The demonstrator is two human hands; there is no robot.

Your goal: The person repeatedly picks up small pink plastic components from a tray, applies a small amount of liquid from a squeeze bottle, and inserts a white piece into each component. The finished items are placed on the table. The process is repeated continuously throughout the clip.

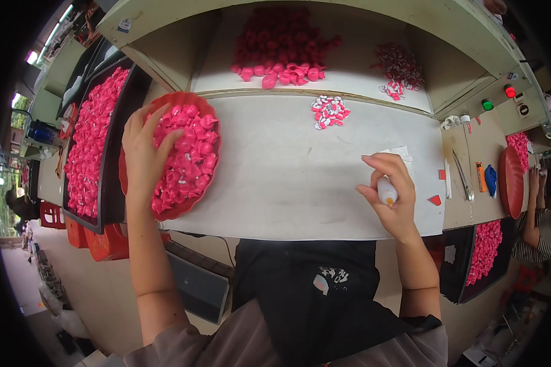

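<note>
My left hand (146, 140) is over the left side of a red scalloped basin (217, 122), its fingers spread and nothing visible in them. The basin is heaped with small pink moulded pieces (190, 165), some with white and dark marks. Above the right part of the white worktop my right hand (398, 199) is closed round a small whitish squeeze bottle (386, 191) with a yellowish tip. Farther back on the worktop lies a little pile of pink, white and black pieces (330, 112).
A shelf holds a large heap of pink pieces (281, 55) and a smaller patterned heap (398, 67). Black trays of pink pieces (98, 140) stand left and lower right. Tweezers (463, 177), an orange tool (481, 177) and a red dish (510, 182) are at the right.
</note>
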